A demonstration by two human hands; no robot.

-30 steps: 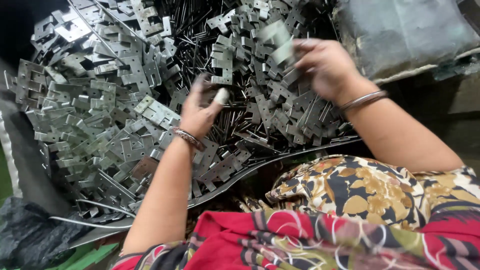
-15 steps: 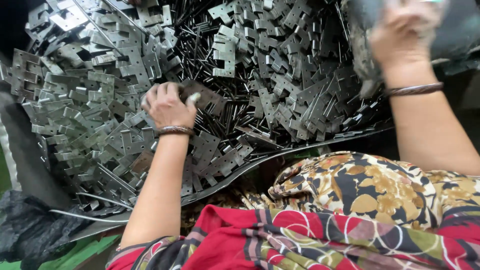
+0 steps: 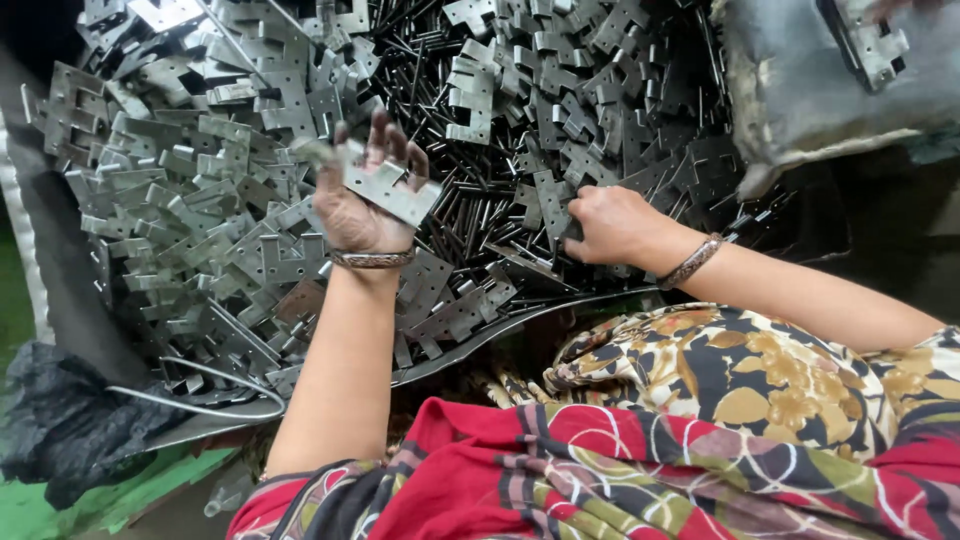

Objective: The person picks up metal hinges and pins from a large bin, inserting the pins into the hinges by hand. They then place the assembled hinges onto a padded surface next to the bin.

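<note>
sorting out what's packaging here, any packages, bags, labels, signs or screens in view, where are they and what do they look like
No labels, signs or screens show.
Grey sack: top right, beside the pile of metal plates; bulging, dull grey, one plate lying on it.
Black plastic bag: bottom left, crumpled, on a green surface.

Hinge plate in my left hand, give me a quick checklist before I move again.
1. Left hand holds a hinge plate: ok.
2. Plate lifted off the pile: ok.
3. Grip firm: cannot tell, fingers only partly curled.
4. Right hand down among the plates and pins: ok.
5. Right hand holds a pin: cannot tell, fingers hidden.
6. Sack within reach at upper right: ok.
</note>
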